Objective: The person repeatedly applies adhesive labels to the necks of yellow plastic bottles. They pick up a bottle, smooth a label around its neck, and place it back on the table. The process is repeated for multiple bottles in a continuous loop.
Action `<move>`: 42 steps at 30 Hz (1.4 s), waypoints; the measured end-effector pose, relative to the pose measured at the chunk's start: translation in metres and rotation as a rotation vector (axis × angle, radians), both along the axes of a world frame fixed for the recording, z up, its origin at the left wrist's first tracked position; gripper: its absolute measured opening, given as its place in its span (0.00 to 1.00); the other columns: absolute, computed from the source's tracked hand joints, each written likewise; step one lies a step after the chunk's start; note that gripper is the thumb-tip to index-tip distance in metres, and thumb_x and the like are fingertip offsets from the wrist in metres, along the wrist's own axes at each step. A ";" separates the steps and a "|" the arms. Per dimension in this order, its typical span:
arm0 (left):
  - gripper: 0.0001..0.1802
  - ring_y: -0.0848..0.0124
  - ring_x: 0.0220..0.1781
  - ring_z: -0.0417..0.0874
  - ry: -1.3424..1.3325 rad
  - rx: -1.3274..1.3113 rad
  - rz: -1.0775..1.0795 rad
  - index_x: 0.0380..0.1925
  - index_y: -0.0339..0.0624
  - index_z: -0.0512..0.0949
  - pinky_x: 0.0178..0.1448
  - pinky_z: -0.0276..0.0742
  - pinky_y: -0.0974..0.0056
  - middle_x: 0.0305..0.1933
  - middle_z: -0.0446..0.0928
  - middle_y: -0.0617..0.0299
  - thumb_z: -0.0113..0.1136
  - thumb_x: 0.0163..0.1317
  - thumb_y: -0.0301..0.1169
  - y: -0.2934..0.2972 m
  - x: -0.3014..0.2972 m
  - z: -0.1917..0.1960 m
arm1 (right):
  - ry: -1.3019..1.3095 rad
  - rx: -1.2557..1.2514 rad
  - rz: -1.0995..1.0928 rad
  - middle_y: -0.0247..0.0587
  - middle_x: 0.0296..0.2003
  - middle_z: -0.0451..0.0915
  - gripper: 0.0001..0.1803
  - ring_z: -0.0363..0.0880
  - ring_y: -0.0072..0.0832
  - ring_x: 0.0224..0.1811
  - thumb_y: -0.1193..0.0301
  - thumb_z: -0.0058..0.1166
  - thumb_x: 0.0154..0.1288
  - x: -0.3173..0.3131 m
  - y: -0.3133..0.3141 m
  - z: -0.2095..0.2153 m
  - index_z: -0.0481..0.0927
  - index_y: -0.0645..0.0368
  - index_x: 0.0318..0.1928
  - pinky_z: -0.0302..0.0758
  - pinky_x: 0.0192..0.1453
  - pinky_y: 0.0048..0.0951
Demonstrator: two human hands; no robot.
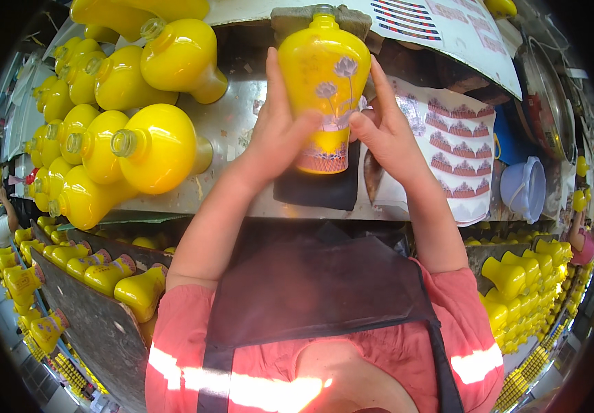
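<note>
A glossy yellow bottle [311, 76] with a clear glass neck lies between my hands, its neck pointing away from me. Purple lotus decals show on its front, and a patterned band rings its base. My left hand [273, 134] grips the bottle's left side, with the thumb blurred across the lower part. From the right, my right hand [395, 138] holds it, fingers along the side and thumb at the edge of the decal. Beneath the base is a dark pad [317, 191]. The neck end lies over a folded brown cloth [355, 22].
Several plain yellow bottles [159, 150] lie stacked on the left. Decal sheets [459, 151] lie on the right, beside a pale blue bucket [523, 189]. A white board [472, 45] projects at the far right. Crates [97, 310] of bottles flank me; other people are at the edges.
</note>
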State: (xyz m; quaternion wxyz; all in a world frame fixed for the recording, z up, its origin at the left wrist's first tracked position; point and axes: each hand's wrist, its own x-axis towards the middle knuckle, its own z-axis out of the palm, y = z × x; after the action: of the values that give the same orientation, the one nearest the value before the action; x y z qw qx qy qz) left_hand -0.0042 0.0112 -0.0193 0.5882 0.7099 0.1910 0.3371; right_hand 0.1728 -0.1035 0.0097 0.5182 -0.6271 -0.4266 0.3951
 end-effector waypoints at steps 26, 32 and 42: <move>0.44 0.56 0.82 0.58 -0.141 -0.193 -0.048 0.83 0.40 0.40 0.84 0.51 0.57 0.83 0.52 0.47 0.52 0.76 0.36 0.003 -0.014 -0.012 | 0.014 -0.128 -0.001 0.37 0.36 0.79 0.49 0.76 0.18 0.29 0.61 0.64 0.69 0.006 -0.006 0.017 0.51 0.53 0.83 0.74 0.36 0.21; 0.47 0.57 0.80 0.59 -0.090 -0.271 -0.014 0.82 0.41 0.41 0.82 0.55 0.55 0.82 0.52 0.47 0.57 0.72 0.36 0.002 -0.016 -0.012 | -0.021 -0.106 -0.072 0.35 0.33 0.76 0.47 0.75 0.17 0.28 0.64 0.61 0.71 -0.002 -0.005 0.018 0.51 0.53 0.83 0.74 0.33 0.21; 0.52 0.50 0.83 0.54 -0.131 -0.146 0.072 0.81 0.40 0.44 0.83 0.52 0.48 0.82 0.51 0.44 0.63 0.65 0.36 0.000 -0.009 -0.001 | -0.032 0.002 -0.103 0.35 0.37 0.78 0.45 0.72 0.13 0.27 0.66 0.63 0.68 -0.001 0.001 0.026 0.56 0.52 0.82 0.71 0.32 0.20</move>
State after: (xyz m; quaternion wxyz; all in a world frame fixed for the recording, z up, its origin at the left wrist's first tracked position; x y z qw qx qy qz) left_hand -0.0135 0.0112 -0.0207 0.6372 0.6342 0.2018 0.3887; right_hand 0.1720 -0.1021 0.0355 0.5315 -0.6542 -0.4022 0.3574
